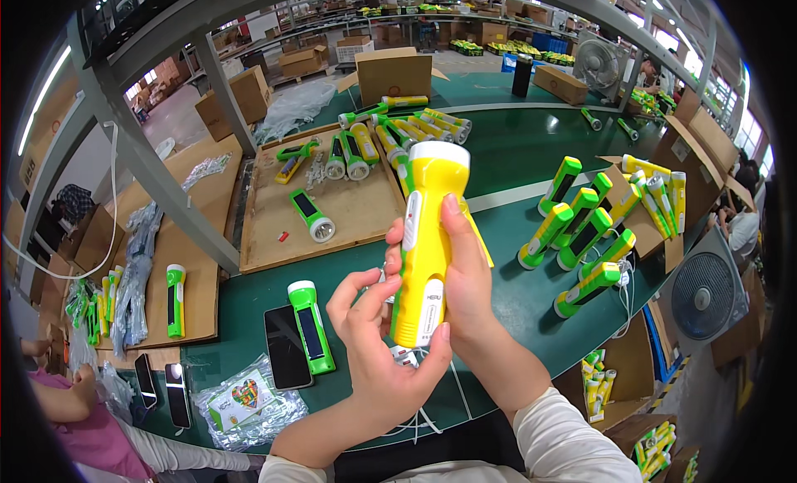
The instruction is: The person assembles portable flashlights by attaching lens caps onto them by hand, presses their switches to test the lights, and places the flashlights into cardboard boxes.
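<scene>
A yellow flashlight (429,234) with a white head stands upright in front of me, its lens end up. My right hand (473,288) wraps round its body, thumb along the right side and fingertips showing at the left. Loosely curled at the flashlight's lower end is my left hand (386,338), its thumb against the base and its fingers by the left side. Below the flashlight a small white plug (404,355) shows in part. Left of my hands, a green flashlight (312,327) with a dark panel lies against a black phone (287,347).
Several green and yellow flashlights (585,238) stand at right beside a white cable (628,288). A wooden board (274,234) holds more flashlights. Bagged packaging (249,400) and two phones (177,393) lie at left. A metal post (166,176) rises there. A fan (706,296) stands far right.
</scene>
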Motion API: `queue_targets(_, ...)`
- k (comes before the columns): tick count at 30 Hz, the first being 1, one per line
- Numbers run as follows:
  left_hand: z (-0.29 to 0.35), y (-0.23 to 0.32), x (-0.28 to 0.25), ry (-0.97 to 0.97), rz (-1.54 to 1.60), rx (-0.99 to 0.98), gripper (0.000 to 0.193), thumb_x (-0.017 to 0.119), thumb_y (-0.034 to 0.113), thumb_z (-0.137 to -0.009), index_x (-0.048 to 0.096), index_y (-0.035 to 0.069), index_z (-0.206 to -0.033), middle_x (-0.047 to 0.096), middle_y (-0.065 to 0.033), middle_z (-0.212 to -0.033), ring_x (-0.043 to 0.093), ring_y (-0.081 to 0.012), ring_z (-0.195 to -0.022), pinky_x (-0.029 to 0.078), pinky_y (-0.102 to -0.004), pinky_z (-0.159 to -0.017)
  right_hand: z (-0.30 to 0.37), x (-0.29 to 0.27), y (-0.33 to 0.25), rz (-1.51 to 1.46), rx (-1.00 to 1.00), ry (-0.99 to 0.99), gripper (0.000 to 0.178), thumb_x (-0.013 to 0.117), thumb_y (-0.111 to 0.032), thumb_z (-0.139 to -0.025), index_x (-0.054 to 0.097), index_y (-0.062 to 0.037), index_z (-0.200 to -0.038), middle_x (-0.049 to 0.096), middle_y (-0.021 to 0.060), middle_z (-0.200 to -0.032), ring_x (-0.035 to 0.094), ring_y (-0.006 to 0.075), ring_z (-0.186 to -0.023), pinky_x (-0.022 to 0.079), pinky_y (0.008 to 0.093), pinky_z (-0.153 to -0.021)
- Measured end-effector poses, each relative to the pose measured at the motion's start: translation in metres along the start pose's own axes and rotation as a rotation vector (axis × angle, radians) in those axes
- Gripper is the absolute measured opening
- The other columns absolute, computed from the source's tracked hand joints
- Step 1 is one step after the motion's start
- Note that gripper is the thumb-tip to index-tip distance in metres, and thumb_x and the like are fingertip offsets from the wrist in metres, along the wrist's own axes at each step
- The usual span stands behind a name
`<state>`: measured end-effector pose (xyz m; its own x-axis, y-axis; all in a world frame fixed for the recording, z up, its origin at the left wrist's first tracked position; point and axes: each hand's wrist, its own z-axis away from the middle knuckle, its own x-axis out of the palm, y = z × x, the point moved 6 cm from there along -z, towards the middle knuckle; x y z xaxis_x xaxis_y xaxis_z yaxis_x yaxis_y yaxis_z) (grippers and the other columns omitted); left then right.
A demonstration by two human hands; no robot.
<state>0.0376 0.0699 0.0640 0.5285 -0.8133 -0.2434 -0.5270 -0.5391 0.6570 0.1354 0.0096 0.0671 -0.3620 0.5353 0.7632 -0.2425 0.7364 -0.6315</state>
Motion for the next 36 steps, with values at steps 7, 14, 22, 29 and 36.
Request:
queue_targets(7,-0.003,0.009,-0.006,-0.030,0.092,0.028,0.066,0.071,0.005,-0.070,0.035,0.000,-0.125,0.029,-0.0250,-0.128,0.038,-0.0302,-0.120,0.050,-0.0313,-0.077,0.017,0.014,-0.023,0.105,-0.247,-0.194,0.038,0.041,-0.039,-0.097,0.039,-0.0034,-0.110,0.057,0.0158,-0.092,0.060,0.0185,-0.073,0.052,0.0312,-0.067)
queue_targets(14,-0.024,0.022,-0.025,-0.041,0.055,0.192,0.056,0.068,0.008,-0.074,0.044,-0.003,-0.124,0.034,-0.0266,-0.131,0.058,-0.0279,-0.098,0.049,-0.0337,-0.082,0.043,0.027,-0.020,0.316,-0.249,-0.197,0.047,0.042,-0.041,-0.096,0.036,-0.0026,-0.122,0.055,0.0202,-0.105,0.061,0.0263,-0.090,0.051,0.0387,-0.081)
queue_targets(22,-0.019,0.036,-0.026,-0.138,-0.028,0.243,0.063,0.081,0.011,-0.060,0.053,0.001,-0.115,0.054,-0.0196,-0.117,0.057,-0.0274,-0.103,0.047,-0.0344,-0.085,0.063,0.016,-0.019,0.161,-0.236,-0.084,0.052,0.057,-0.030,-0.083,0.041,0.0004,-0.123,0.049,0.0135,-0.115,0.049,0.0211,-0.107,0.042,0.0340,-0.092)
queue_targets(29,-0.009,0.047,-0.013,-0.265,0.069,0.294,0.055,0.081,0.007,-0.056,0.060,0.003,-0.107,0.063,-0.0118,-0.100,0.063,-0.0255,-0.085,0.050,-0.0311,-0.073,0.083,-0.003,-0.034,0.061,-0.505,-0.165,0.048,0.053,-0.045,-0.083,0.040,-0.0146,-0.117,0.043,0.0002,-0.085,0.041,0.0140,-0.081,0.033,0.0343,-0.084)
queue_targets(36,0.015,0.063,0.019,-0.438,0.180,0.358,0.051,0.078,0.005,-0.056,0.063,0.000,-0.104,0.062,-0.0117,-0.101,0.061,-0.0246,-0.075,0.050,-0.0304,-0.063,0.130,-0.038,-0.044,0.073,-0.707,-0.094,0.038,0.049,-0.037,-0.085,0.037,-0.0139,-0.113,0.046,0.0058,-0.084,0.044,0.0178,-0.081,0.034,0.0373,-0.084)
